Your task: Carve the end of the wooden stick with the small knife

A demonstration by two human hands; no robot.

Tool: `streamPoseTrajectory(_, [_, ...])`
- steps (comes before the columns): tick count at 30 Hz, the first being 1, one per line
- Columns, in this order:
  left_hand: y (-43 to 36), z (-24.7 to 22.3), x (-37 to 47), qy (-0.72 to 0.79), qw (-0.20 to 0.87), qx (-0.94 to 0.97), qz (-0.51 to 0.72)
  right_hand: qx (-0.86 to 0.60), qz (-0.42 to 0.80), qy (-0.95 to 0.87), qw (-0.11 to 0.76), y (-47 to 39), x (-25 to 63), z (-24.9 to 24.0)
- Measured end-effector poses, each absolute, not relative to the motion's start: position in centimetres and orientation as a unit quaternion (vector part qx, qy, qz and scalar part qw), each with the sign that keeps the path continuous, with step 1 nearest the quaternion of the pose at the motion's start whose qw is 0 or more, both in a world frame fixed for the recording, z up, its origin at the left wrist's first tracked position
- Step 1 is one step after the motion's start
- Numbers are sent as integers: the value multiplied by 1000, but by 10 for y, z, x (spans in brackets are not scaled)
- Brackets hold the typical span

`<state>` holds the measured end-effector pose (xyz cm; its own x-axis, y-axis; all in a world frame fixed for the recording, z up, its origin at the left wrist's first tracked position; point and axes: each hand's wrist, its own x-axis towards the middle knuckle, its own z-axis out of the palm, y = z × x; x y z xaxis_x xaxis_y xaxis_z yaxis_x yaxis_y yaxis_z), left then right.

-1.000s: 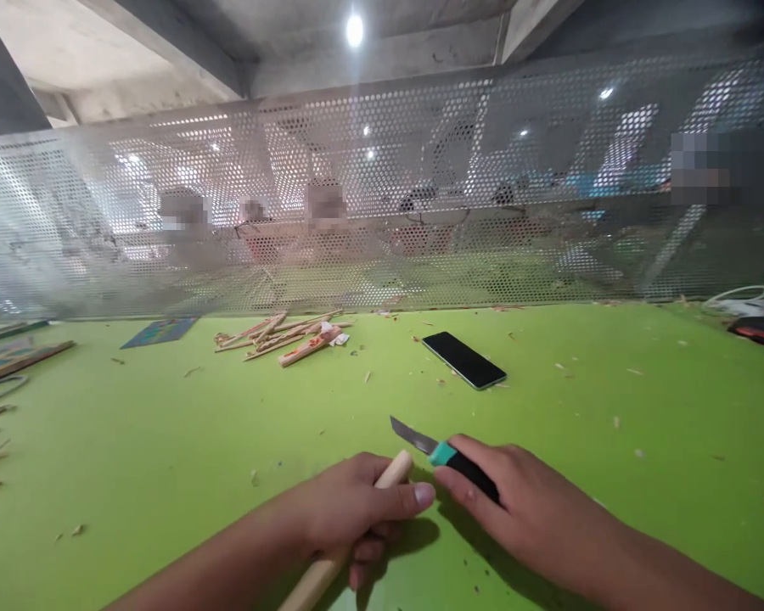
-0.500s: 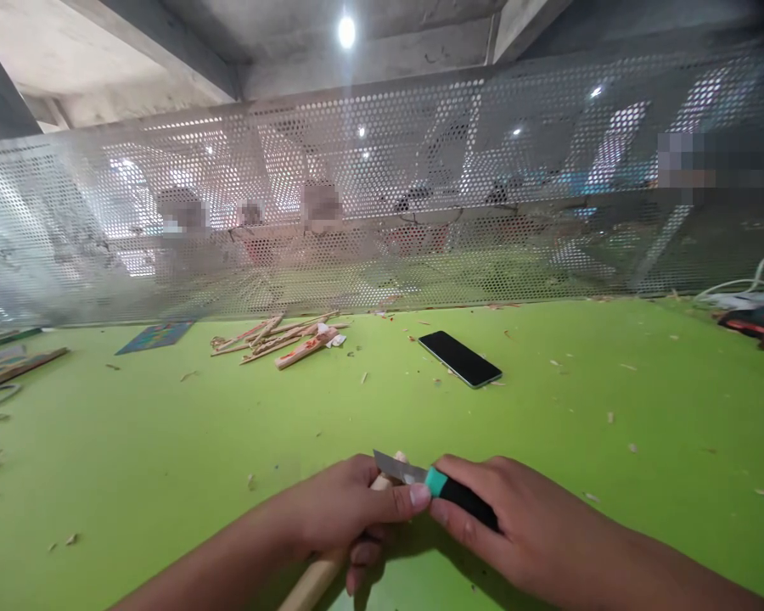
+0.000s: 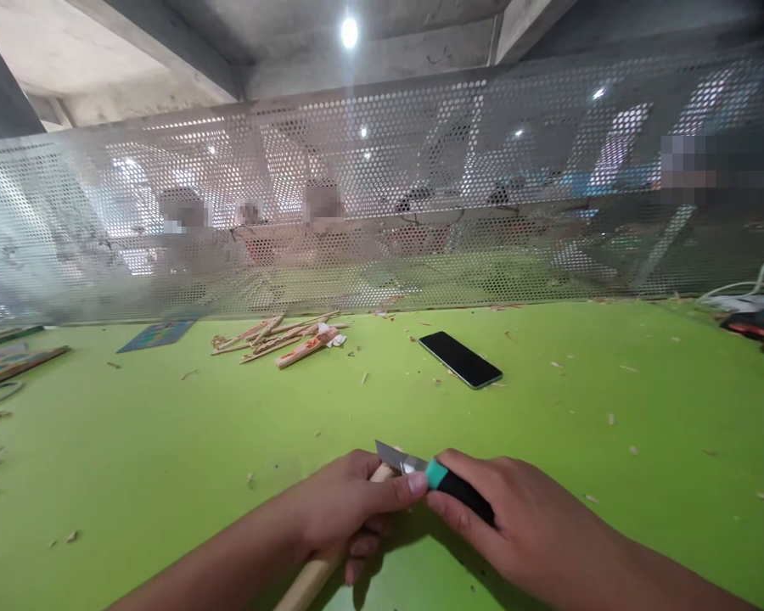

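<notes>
A pale wooden stick (image 3: 311, 581) slants up from the bottom edge, and my left hand (image 3: 350, 509) is wrapped round it near its upper end. My right hand (image 3: 509, 509) grips the black and teal handle of a knife (image 3: 462, 494). The blade points left and lies across the stick's upper end. My left thumb presses near the base of the blade, close to my right thumb. My left palm hides part of the stick.
A black phone (image 3: 460, 360) lies beyond my hands. Carved sticks (image 3: 264, 338) are piled near the perforated metal screen (image 3: 356, 246). Wood shavings dot the green table (image 3: 165, 441). Flat boards (image 3: 19, 365) lie at left; a red and black object (image 3: 755, 325) and cables at right.
The knife blade has risen slightly at the stick's end, and the pale shaving there shows less. Both hands keep their hold, nearly in the same place.
</notes>
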<state>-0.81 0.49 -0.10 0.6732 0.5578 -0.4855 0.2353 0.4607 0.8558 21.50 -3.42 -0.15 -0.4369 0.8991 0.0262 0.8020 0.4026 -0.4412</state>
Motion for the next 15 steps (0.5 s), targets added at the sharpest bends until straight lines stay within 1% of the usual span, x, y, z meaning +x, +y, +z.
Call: streamPoseTrajectory(15, [3, 3, -6, 401, 753, 509, 111, -520, 187, -823, 131, -34, 215, -2])
